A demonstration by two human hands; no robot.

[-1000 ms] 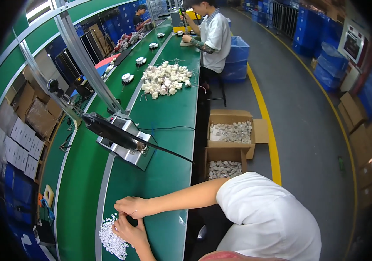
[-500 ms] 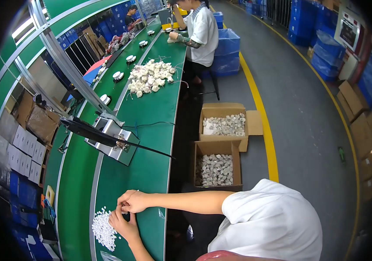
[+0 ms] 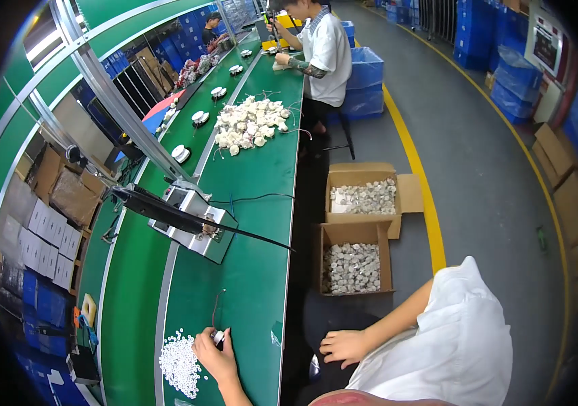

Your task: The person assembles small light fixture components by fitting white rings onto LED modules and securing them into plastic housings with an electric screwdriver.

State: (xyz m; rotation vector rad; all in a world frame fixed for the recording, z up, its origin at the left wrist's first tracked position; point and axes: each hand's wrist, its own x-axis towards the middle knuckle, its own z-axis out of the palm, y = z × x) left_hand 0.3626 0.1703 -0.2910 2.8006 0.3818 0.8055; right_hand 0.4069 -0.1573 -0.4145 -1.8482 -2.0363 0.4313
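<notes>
At the green workbench (image 3: 262, 271), my left hand (image 3: 218, 358) has its fingers closed around a small dark-and-whitish part with a thin wire (image 3: 218, 337). The wire sticks up from it across the bench top; the part's exact kind is hard to make out. Right beside that hand, on its left, lies a spread pile of small white rings (image 3: 179, 365). My right hand (image 3: 344, 346) is off the bench, resting on my dark-clothed leg with its fingers spread and nothing in them. A scrap of clear plastic (image 3: 276, 333) lies near the bench edge.
A silver metal device (image 3: 197, 230) with a black cable stands ahead on the bench. Beyond it lies a heap of cream wired parts (image 3: 251, 123). Two cardboard boxes (image 3: 358, 229) of small parts stand on the floor at right. A co-worker (image 3: 326, 57) sits farther along.
My right hand has left the left hand and moved right, off the bench onto my leg. The left hand keeps the part, whose wire now shows. The whole view has shifted slightly.
</notes>
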